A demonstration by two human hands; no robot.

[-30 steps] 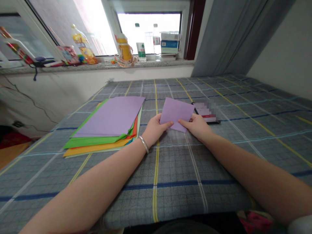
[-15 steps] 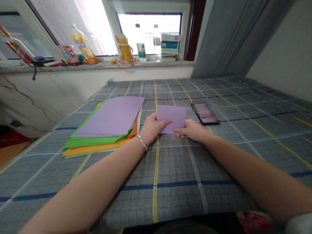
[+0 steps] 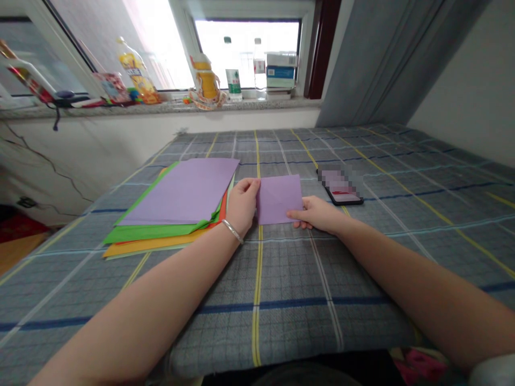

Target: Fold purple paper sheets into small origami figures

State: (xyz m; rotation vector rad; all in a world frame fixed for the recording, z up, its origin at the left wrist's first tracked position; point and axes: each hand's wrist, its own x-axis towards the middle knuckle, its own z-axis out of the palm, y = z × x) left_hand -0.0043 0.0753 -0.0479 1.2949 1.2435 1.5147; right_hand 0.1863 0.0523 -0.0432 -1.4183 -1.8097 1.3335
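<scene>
A small purple sheet of paper (image 3: pixel 278 199), seemingly folded, is held up between my two hands over the checked cloth. My left hand (image 3: pixel 243 202), with a silver bangle at the wrist, pinches its upper left edge between thumb and fingers. On the lower right corner, my right hand (image 3: pixel 313 213) grips with the thumb in front and the fingers behind. Left of my hands lies a stack of coloured paper (image 3: pixel 181 193), purple on top with green, orange and yellow sheets below. The back of the held paper is hidden.
A phone (image 3: pixel 341 187) lies on the checked cloth (image 3: pixel 289 279) to the right of my hands. Bottles, a yellow cup (image 3: pixel 207 80) and boxes (image 3: pixel 280 72) stand along the windowsill. A grey curtain (image 3: pixel 378 59) hangs at the back right.
My left thumb has moved from the front of the purple paper up to its upper left edge. The paper has turned slightly; my right hand keeps its hold.
</scene>
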